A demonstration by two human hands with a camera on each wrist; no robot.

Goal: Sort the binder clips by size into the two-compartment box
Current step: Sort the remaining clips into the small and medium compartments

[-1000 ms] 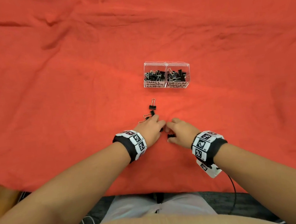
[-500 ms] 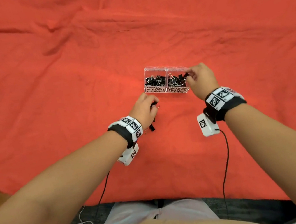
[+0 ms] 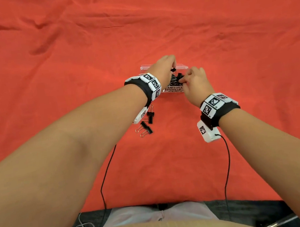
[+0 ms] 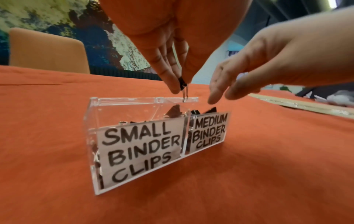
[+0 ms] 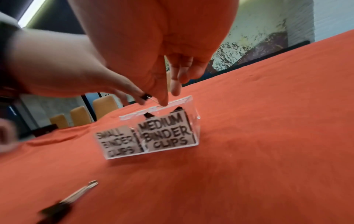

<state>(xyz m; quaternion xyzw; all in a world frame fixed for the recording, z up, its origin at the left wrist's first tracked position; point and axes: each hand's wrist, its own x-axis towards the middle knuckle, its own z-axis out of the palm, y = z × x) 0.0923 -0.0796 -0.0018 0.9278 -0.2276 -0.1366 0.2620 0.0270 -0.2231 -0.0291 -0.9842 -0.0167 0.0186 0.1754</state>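
Observation:
A clear two-compartment box (image 3: 182,66) (image 4: 91,136) (image 5: 195,119) stands on the red cloth, labelled SMALL BINDER CLIPS on its left half and MEDIUM BINDER CLIPS on its right. Black clips lie in both halves. My left hand (image 3: 173,68) (image 4: 182,86) (image 5: 144,98) hovers over the box near the divider and pinches a small black binder clip (image 3: 173,70) (image 4: 182,84) (image 5: 146,96) with its wire handles hanging down. My right hand (image 3: 185,81) (image 4: 218,97) (image 5: 168,98) is over the medium half, fingers straight and pointing down, holding nothing I can see.
Loose black binder clips (image 3: 151,116) (image 3: 146,128) lie on the cloth just in front of the box, under my left wrist; one shows blurred (image 5: 57,210). Wrist-camera cables (image 3: 104,176) trail toward my body. A long flat strip (image 4: 298,104) lies far right.
My left hand has risen from the loose clips on the cloth to above the box, carrying a small clip. My right hand stayed at the medium compartment and its fingers have straightened.

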